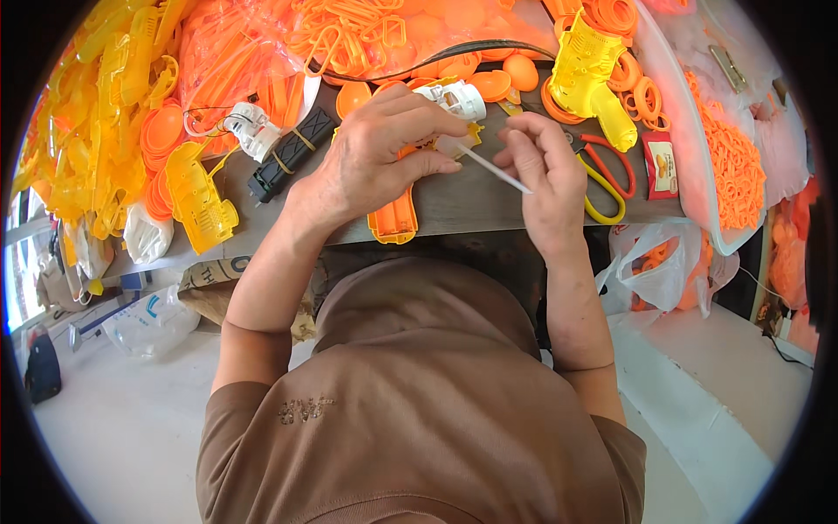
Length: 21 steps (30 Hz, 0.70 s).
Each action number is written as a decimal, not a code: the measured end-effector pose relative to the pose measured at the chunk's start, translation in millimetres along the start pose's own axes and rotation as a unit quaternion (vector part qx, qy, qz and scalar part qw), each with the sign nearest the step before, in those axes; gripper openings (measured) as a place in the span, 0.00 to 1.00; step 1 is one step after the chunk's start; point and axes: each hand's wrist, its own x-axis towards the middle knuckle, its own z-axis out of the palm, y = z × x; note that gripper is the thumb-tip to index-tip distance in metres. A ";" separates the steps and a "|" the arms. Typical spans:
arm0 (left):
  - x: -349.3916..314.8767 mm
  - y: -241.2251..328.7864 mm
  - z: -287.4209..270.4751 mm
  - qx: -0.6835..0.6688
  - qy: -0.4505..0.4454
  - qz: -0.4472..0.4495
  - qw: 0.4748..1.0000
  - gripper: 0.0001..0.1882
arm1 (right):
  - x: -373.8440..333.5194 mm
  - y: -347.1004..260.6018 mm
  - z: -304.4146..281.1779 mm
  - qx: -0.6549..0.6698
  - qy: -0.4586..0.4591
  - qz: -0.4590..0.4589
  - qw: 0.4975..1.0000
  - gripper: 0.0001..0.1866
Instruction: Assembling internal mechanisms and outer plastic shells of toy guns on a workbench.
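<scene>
My left hand [375, 148] is bent over the near edge of the table, its thumb and forefinger closed round the pale, wider end of a thin white stick [497, 168]. The stick slants down to the right, and its far tip crosses in front of my right palm. My right hand [552, 179] is raised with curled fingers; what they pinch, if anything, is hidden. Below my left hand an orange plastic shell half [394, 218] lies at the table edge, partly covered. Just beyond my fingers is a white plastic mechanism [458, 99] among orange parts.
Left stand a black battery-like block [292, 157], another white mechanism [253, 131] and a yellow shell half [201, 196]. Right lie scissors [607, 179], a small red packet [661, 166] and a yellow gun-shaped shell [594, 79]. A bag of orange links [729, 166] bounds the right.
</scene>
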 end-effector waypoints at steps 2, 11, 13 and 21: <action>-2.0 -3.4 4.6 0.045 0.030 0.031 0.998 0.14 | -2.6 2.5 3.0 0.264 -0.003 0.230 0.937 0.14; 0.9 -11.0 9.2 0.101 0.029 0.070 0.992 0.13 | -6.9 -1.2 11.4 0.470 -0.018 0.286 0.835 0.18; 1.9 -10.1 7.4 0.104 0.020 0.065 0.992 0.12 | -10.3 0.7 14.1 0.525 -0.004 0.265 0.809 0.18; 4.6 -9.4 1.7 0.059 -0.001 0.012 0.998 0.10 | -20.6 -2.1 27.5 0.572 0.039 0.252 0.780 0.15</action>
